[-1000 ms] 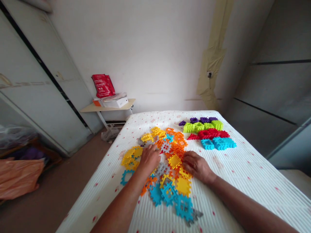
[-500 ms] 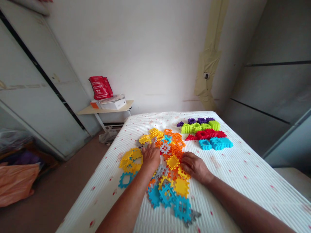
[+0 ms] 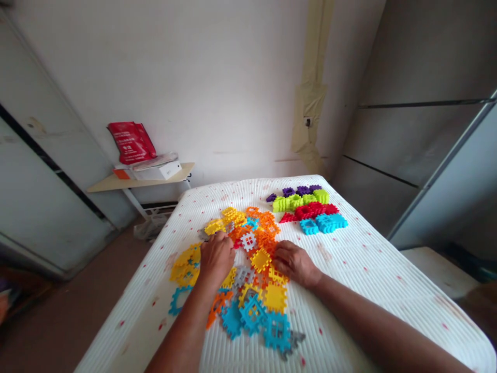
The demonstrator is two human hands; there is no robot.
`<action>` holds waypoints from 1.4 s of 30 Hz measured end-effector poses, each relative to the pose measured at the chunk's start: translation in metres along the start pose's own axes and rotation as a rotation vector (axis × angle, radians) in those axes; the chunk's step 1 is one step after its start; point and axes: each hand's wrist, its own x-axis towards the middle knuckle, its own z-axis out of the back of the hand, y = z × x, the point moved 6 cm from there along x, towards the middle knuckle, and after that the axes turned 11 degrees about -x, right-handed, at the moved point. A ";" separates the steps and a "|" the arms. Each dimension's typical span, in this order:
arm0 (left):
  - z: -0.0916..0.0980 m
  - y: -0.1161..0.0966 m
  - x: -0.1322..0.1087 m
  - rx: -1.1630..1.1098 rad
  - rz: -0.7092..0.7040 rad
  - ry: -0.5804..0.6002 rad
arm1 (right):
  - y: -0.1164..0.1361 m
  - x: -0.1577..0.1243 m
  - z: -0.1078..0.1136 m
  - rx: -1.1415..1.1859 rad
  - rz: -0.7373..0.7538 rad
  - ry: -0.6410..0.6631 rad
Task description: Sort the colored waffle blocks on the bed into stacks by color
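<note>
A loose pile of plastic interlocking building tiles lies on the bed's near half. My left hand [image 3: 216,255] reaches into its left side with fingers curled down; what they hold is hidden. Just right of its fingertips sit a red tile [image 3: 237,243] and a grey window tile [image 3: 248,241]. At the pile's right edge my right hand [image 3: 295,263] is curled against the tiles, its fingertips hidden, beside a yellow square tile [image 3: 260,260] and orange tiles [image 3: 267,221]. Blue tiles [image 3: 277,331] lie nearest me. More yellow tiles [image 3: 186,265] spread out left of my left hand.
Sorted rows stand at the bed's far right: purple tiles [image 3: 303,190], lime green tiles [image 3: 295,201], red tiles [image 3: 310,210] and blue tiles [image 3: 330,223]. A small side table [image 3: 104,184] holds a red bag [image 3: 132,142] and a white box [image 3: 157,169]. Grey cabinets [image 3: 388,134] stand right.
The view has turned right, so everything sits farther left. More of an orange tile shows beside my left forearm. Both hands stay at the pile.
</note>
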 end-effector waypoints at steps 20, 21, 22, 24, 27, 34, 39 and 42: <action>-0.004 0.016 -0.014 -0.437 -0.249 -0.342 | 0.002 0.000 0.002 -0.001 -0.009 0.011; -0.005 0.017 -0.014 -0.433 -0.245 -0.341 | 0.001 0.000 0.002 -0.002 -0.012 0.011; -0.006 0.018 -0.014 -0.429 -0.241 -0.337 | 0.001 0.000 0.001 -0.006 -0.013 0.011; -0.011 0.019 -0.012 -0.421 -0.236 -0.323 | 0.001 0.001 0.001 -0.015 -0.011 0.012; -0.015 0.021 -0.011 -0.428 -0.243 -0.310 | 0.002 0.000 0.000 -0.023 -0.002 0.009; -0.006 0.034 -0.010 -0.577 -0.169 -0.413 | 0.000 -0.001 0.000 -0.038 0.001 0.008; -0.009 0.035 -0.009 -0.415 -0.216 -0.303 | 0.001 -0.001 0.001 -0.021 0.003 0.005; -0.013 0.034 -0.010 -0.247 -0.205 -0.217 | 0.001 0.000 0.003 -0.006 0.000 0.006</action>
